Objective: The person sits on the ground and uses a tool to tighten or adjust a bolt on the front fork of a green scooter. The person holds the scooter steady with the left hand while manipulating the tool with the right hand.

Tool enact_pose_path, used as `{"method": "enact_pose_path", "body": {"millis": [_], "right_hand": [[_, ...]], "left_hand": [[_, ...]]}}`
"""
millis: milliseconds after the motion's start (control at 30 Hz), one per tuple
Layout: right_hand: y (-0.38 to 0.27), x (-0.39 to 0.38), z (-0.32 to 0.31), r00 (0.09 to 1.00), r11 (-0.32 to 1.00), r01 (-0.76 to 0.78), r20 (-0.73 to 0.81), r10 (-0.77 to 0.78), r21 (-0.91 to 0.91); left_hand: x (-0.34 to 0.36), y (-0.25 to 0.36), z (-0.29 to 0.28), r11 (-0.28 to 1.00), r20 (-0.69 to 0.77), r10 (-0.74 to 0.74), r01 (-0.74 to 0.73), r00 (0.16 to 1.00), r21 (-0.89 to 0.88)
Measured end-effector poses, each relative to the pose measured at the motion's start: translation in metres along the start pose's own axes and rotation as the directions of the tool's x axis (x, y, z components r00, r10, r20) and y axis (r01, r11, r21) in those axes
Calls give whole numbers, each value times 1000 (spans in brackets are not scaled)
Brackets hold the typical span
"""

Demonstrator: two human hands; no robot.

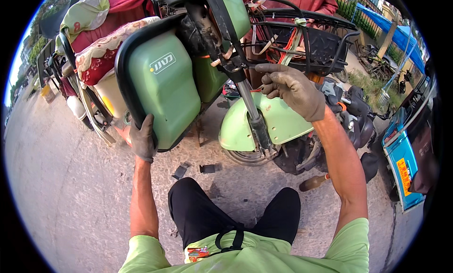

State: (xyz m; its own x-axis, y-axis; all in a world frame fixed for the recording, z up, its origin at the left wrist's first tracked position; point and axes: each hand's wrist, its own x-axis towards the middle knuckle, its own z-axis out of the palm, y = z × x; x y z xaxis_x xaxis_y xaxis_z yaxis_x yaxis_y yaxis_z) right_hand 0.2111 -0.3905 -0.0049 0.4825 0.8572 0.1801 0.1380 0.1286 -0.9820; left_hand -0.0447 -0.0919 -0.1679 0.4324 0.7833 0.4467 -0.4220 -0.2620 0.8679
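My left hand [143,140], in a grey-brown work glove, is closed round the lower left of the black guard bar [123,84] that edges a green leg shield [163,86] on a three-wheeler. In a matching glove, my right hand [293,90] hangs in front of the machine with its index finger stretched left and the other fingers loosely bent; I see nothing in it. Close to that fingertip stands the front fork [250,101], a shiny tube with a dark lower leg. A light green mudguard [243,128] covers the front wheel [250,156] below.
Two small black pieces [207,169] lie on the concrete by my knees. A brown bottle [313,182] lies at right, beside a fallen dark motorbike [347,124]. A black wire basket [306,37] is ahead, with a person in red [306,0] behind it. A blue vehicle [401,164] stands far right.
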Motion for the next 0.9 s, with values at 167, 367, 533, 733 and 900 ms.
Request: {"method": "enact_pose_path", "body": {"millis": [167, 367, 533, 733, 900], "right_hand": [[-17, 10, 24, 979, 924, -9, -192, -70, -381], [-1, 38, 18, 888, 271, 47, -84, -451, -961], [-10, 49, 32, 816, 30, 4, -14, -577, -1000], [-10, 66, 30, 836, -1, -9, -7, -548, -1000], [-12, 71, 31, 835, 1, 13, 10, -549, -1000]], "left_hand": [[3, -5, -5, 996, 12, -11, 12, 1000, -86], [2, -5, -3, 991, 20, -19, 22, 1000, -135], [3, -9, -9, 995, 24, -41, 43, 999, -90], [5, -13, -9, 997, 17, -42, 43, 999, -71], [5, -14, -12, 998, 21, -48, 49, 999, -41]]}}
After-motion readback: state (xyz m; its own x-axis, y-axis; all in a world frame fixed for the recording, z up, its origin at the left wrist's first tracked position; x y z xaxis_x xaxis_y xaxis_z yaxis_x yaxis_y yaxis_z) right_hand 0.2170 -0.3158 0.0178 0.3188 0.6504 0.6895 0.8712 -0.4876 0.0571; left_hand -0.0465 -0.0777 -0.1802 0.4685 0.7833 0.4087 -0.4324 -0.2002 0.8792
